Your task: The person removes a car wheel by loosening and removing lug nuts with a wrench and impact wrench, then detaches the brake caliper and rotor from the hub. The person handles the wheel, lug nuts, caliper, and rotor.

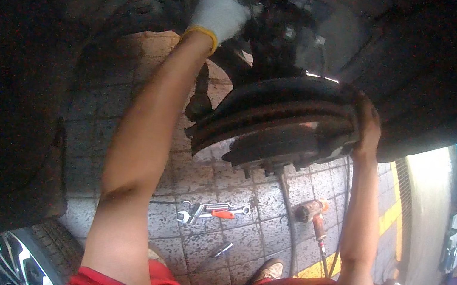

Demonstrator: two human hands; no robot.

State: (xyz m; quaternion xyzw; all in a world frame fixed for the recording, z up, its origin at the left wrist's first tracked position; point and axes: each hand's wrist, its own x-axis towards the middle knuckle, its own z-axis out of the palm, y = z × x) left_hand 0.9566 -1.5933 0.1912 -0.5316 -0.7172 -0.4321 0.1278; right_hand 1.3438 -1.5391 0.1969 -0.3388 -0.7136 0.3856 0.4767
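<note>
My left hand (pixel 221 11), in a white glove with a yellow cuff, reaches up among dark suspension parts (pixel 277 30) inside the wheel arch. Its fingers are closed; what lies in them is hidden in shadow. Below and to the right hangs a rusty brake disc (pixel 269 116), its hub and wheel studs facing down toward me. My right hand (pixel 369 127), which looks bare, is wrapped round the right end of this brake, where the caliper (pixel 337 145) seems to sit. Its fingertips are partly lost in the dark.
Several wrenches and an orange-handled tool (pixel 222 214) lie on the tiled floor (pixel 165 228), with a small socket-like piece (pixel 224 249) nearby. An impact wrench (pixel 313 212) with a hose lies at right. A wheel (pixel 21 262) rests at lower left. Dark bodywork surrounds my arms.
</note>
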